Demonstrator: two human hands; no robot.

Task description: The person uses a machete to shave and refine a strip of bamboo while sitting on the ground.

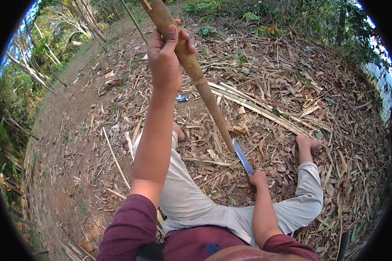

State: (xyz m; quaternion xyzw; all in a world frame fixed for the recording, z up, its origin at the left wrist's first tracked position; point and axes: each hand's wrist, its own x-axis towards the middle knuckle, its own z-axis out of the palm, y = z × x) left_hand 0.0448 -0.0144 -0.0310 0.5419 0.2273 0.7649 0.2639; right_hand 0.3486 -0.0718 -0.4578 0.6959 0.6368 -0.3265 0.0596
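A long, tan bamboo pole (pixel 207 93) slants from the top of the view down to the leafy ground between my legs. High up on it, my left hand (pixel 167 56) is wrapped round the pole, thumb lying along its near side. My right hand (pixel 258 177) grips a knife (pixel 244 157) with a long, broad blade; its handle is mostly hidden in my fist. The blade points up and left, its tip close beside the pole's lower end. Whether the two touch I cannot tell.
Split bamboo strips (pixel 259 108) lie beyond my right foot (pixel 309 143). Dry leaves and shavings cover the ground. A thin strip (pixel 115 158) lies left of my left leg. A small blue wrapper (pixel 182 98) rests near the pole. Bushes and trees (pixel 342 26) border the slope.
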